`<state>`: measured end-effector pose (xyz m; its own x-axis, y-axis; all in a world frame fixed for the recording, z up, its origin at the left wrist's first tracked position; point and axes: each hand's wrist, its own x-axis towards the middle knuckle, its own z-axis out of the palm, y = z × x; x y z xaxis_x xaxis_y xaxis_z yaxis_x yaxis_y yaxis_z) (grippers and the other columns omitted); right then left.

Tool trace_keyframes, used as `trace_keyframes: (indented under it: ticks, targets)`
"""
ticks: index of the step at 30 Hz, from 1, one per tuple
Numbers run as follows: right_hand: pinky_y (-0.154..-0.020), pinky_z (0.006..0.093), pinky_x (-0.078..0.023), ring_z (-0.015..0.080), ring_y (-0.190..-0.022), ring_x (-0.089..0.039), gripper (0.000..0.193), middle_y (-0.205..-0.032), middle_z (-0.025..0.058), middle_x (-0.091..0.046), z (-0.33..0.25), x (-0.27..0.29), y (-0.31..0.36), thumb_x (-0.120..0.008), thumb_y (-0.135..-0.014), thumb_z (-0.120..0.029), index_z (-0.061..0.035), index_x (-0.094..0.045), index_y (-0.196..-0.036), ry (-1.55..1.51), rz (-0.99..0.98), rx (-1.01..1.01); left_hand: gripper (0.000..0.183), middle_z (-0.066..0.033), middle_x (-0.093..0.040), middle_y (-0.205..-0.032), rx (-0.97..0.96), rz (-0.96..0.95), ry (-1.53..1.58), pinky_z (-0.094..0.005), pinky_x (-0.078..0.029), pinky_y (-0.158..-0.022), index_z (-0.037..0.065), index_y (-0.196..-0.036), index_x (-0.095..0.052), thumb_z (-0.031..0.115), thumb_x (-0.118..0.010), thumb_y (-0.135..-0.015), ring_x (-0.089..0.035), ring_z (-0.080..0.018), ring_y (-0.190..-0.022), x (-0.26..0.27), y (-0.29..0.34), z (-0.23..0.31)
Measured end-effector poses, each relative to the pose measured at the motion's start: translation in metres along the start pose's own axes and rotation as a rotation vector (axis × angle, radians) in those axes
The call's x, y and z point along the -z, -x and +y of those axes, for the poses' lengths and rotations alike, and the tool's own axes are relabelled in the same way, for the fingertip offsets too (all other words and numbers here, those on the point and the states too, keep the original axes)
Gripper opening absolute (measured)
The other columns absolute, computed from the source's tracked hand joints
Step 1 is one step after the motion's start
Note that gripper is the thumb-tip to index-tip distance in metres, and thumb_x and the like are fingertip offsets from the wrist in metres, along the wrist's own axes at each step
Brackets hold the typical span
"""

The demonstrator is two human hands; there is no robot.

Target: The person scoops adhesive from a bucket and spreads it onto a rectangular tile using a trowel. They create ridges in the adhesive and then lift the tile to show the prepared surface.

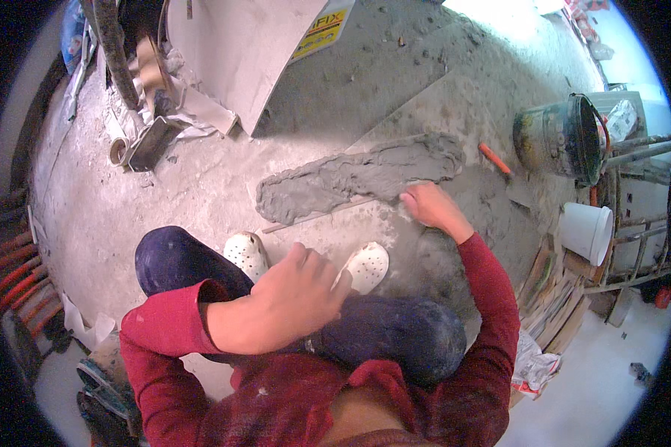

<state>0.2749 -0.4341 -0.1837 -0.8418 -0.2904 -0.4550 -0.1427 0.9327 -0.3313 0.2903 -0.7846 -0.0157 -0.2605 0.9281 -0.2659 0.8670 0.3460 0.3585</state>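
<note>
A long band of wet grey mortar lies on a narrow flat piece on the floor, and a thin straight edge shows along its near side. My right hand is closed at the mortar's near right edge. Whatever its fingers may grip is hidden. My left hand hangs over my thighs with its fingers curled in, and nothing shows in it. Just beyond my left hand are my white clogs, between the mortar and my knees.
An orange-handled tool lies right of the mortar. A dirty bucket and a white bucket stand at right, near wooden strips. A large pale board and scrap debris are at far left.
</note>
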Motion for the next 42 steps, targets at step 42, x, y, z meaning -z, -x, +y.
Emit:
trace_keyframes:
  ticks: [42]
  targets:
    - [-0.072,0.0528,-0.05,0.045,-0.074,-0.064,0.042,-0.079,0.0252,-0.066,0.021,0.009,0.035,-0.053,-0.101,-0.035,0.0031,-0.067,-0.088,-0.095,-0.073,-0.162,0.047,-0.0107,-0.067,-0.097,-0.052,0.036,-0.021,-0.0457,-0.047,-0.087,0.0,-0.125,-0.061,0.029,-0.058,-0.089,-0.064,-0.0275,-0.093,-0.005,0.001,0.007]
